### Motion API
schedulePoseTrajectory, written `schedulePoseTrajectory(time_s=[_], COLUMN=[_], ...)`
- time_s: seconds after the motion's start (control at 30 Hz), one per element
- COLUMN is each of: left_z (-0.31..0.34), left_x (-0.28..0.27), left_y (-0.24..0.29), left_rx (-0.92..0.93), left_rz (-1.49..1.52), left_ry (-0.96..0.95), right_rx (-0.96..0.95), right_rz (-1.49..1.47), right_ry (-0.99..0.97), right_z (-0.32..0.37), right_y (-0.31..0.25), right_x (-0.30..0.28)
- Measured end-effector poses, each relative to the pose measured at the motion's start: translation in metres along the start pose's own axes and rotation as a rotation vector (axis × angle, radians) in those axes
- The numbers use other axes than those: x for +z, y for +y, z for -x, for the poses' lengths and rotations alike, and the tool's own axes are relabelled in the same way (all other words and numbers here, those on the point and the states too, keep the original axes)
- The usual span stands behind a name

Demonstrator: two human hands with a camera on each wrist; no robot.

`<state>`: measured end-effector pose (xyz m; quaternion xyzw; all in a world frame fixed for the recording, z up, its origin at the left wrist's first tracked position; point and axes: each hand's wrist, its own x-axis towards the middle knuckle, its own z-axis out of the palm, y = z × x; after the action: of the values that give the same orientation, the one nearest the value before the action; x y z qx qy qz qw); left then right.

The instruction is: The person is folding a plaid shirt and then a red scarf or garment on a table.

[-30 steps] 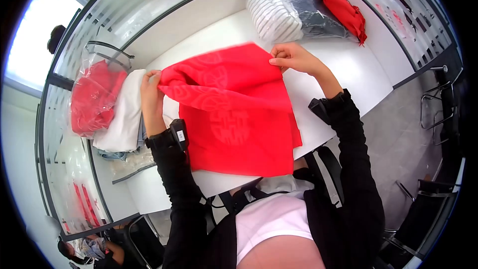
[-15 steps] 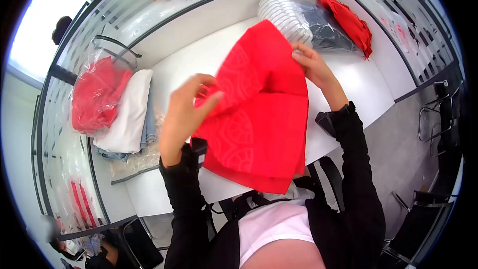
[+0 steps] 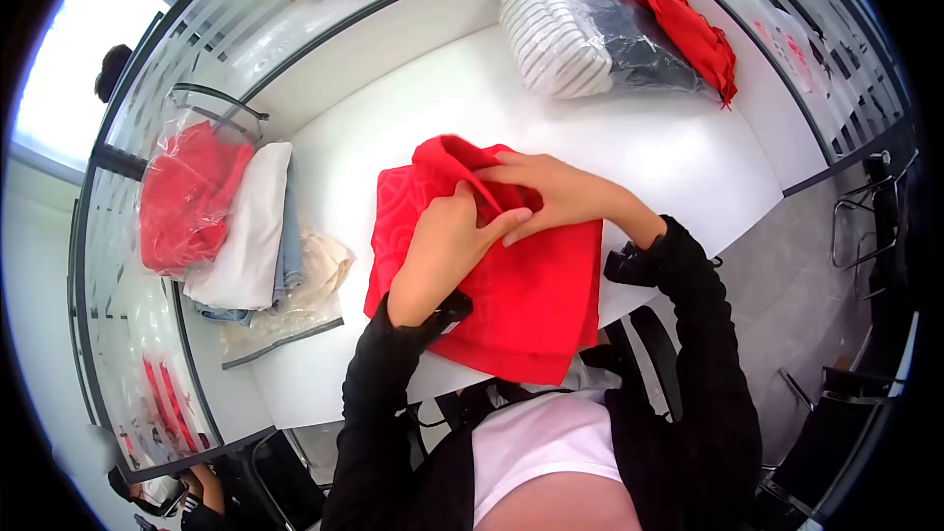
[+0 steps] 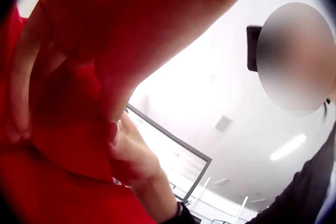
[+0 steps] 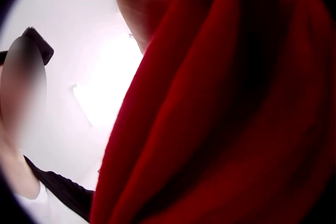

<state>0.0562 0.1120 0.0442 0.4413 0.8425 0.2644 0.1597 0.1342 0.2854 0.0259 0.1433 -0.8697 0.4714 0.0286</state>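
Observation:
A red cloth (image 3: 536, 300) with a pale printed pattern lies folded over the front of the white table, its near end hanging past the edge. My left hand (image 3: 440, 244) grips a raised fold near its middle, thumb pointing right. From the other side my right hand (image 3: 559, 195) holds the same bunched part, and the two thumbs come close together. In the left wrist view, the right hand (image 4: 139, 163) shows beyond the left hand (image 4: 157, 19). Folds of the red cloth (image 5: 210, 108) fill much of the right wrist view and hide the right fingers.
At the left sit a bagged red garment (image 3: 187, 211), a folded white garment (image 3: 236, 246), blue denim (image 3: 290, 246) and a plastic bag (image 3: 285, 324). A bagged striped item (image 3: 556, 44) and a red bundle (image 3: 688, 34) lie at the back right. Low partitions edge the table (image 3: 393, 98).
Both hands have moved inward, the left rightward and the right leftward and down, from the cloth's outer edges to its middle. The raised cloth has come down and is now bunched between them.

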Motion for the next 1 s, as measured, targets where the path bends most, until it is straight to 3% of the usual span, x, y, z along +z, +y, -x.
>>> schedulePoseTrajectory(time_s=[0.07,0.1,0.2,0.33,0.37,0.4,0.47,0.5,0.6,0.7,0.8,0.83,0.93,1.0], left_z=[-0.003,-0.005,-0.012,-0.01,-0.01,-0.012,-0.015,-0.011,-0.007,0.0,0.01,0.015,0.03,0.036], left_x=[0.004,0.003,0.001,-0.003,-0.006,-0.008,-0.012,-0.017,-0.032,-0.046,-0.069,-0.079,-0.102,-0.111], left_y=[-0.004,-0.004,-0.009,-0.004,-0.005,-0.007,-0.008,-0.005,-0.007,-0.005,-0.016,-0.018,-0.042,-0.063], left_rx=[-0.005,-0.027,0.014,0.067,0.076,0.089,0.121,0.06,0.076,0.06,0.031,0.06,0.044,0.018], left_rz=[0.035,0.059,0.096,0.404,0.418,0.574,0.886,1.289,1.481,1.389,1.261,1.085,0.76,0.305], left_ry=[0.006,0.003,0.022,0.257,0.234,0.254,0.29,0.207,0.154,0.142,0.1,0.144,0.236,0.41], right_rx=[0.062,-0.053,0.063,0.086,0.155,0.029,0.038,0.093,0.204,0.285,-0.069,0.033,-0.067,0.092], right_rz=[0.095,0.014,-0.141,0.261,0.358,0.396,0.282,0.289,0.304,0.214,0.247,0.051,0.325,0.309], right_ry=[-0.06,0.028,0.029,0.238,0.244,0.312,0.31,0.259,0.188,0.214,0.479,0.469,0.621,0.584], right_z=[-0.001,0.001,0.003,0.006,0.005,0.004,0.003,0.005,0.006,0.0,-0.003,-0.002,-0.006,-0.004], right_y=[-0.003,0.008,0.014,0.016,0.017,0.022,0.028,0.027,0.029,0.029,0.037,0.02,0.003,-0.023], right_x=[0.002,0.002,-0.005,0.003,0.004,0.003,-0.004,-0.006,-0.007,-0.007,-0.015,-0.023,-0.047,-0.076])
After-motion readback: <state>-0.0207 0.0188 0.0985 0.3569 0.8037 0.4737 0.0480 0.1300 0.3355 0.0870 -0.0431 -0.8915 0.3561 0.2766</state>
